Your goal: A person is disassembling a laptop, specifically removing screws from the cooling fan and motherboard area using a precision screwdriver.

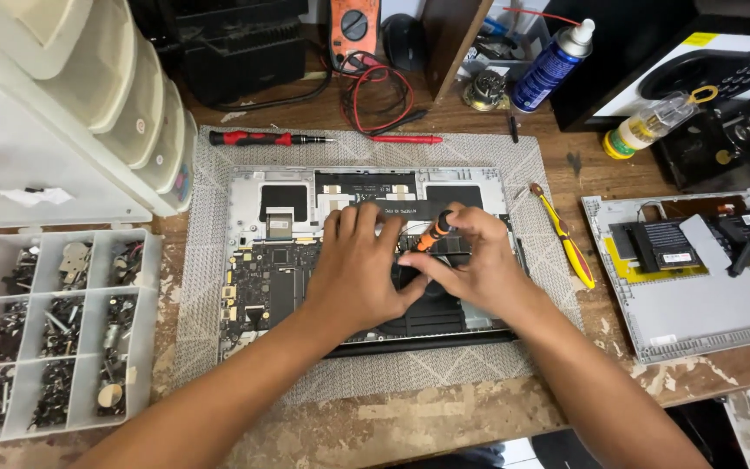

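Far right, we see a blue spray can (552, 66) with a white cap, leaning against a dark box. Right of it stands a black-and-white carton (696, 74) picturing a dark round device, with a yellow patch at its top edge. A small clear bottle (648, 127) with a yellow cap lies in front of it. On the opened grey panel at right, a white label (676, 258) sits on a black part. Far centre, an orange multimeter (354, 26) shows only its dial.

Bright, even light falls from above on the laptop (366, 260), sharp at the centre. Soft shadows sit just under the hands there. Left of the laptop the white drawers (62, 113) nearly wash out and bend with wide-angle distortion.
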